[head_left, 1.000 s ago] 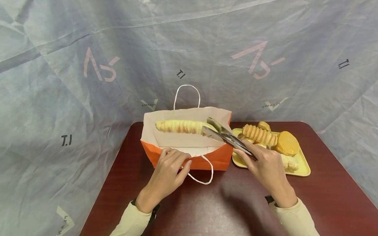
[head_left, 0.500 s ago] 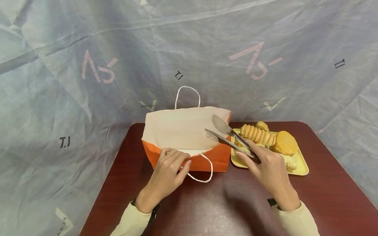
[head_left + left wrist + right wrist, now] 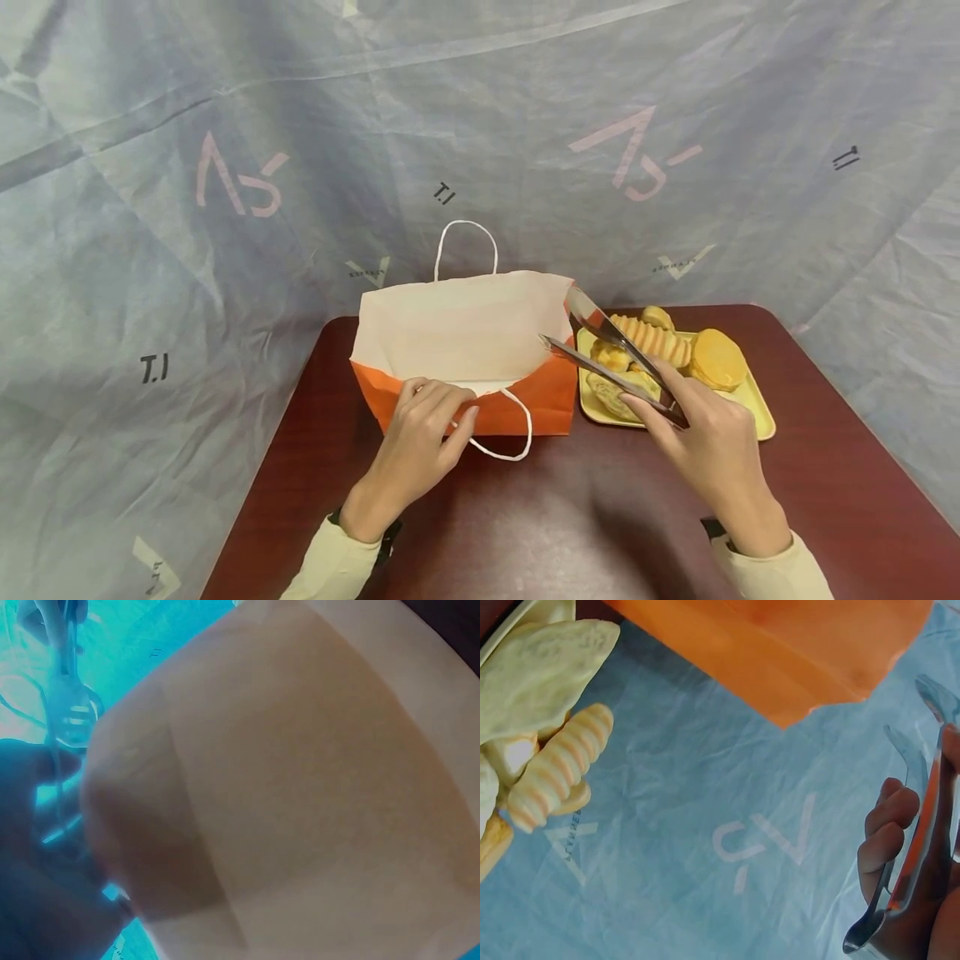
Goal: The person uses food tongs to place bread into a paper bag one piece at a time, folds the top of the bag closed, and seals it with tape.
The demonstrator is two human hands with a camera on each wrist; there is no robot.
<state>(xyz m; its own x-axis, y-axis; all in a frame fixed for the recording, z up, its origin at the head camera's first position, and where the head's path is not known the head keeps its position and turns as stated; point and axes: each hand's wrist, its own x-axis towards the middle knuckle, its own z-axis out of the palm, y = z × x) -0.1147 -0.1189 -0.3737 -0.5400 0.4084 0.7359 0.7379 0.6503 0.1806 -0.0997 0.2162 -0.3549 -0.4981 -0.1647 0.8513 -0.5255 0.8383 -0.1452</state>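
My left hand holds the near rim of an orange paper bag, beside its white cord handle. The bag gapes upward, its white lining showing; the bottom is hidden behind the front wall. In the left wrist view that lining fills most of the picture. With my right hand I grip metal tongs. Their arms are spread with nothing between the tips, which overlap the bag's right side and the tray's left edge. The right wrist view shows the tongs from behind, fingers curled round them.
Right of the bag stands a yellow tray of breads. On it are a ridged roll, a round yellow bun and a long pale green bread. A grey printed sheet hangs behind the dark red table.
A long ridged bread gripped by the tongs over the bag has dropped out of sight inside it. The tongs have spread and moved right toward the tray. My left hand keeps its hold.
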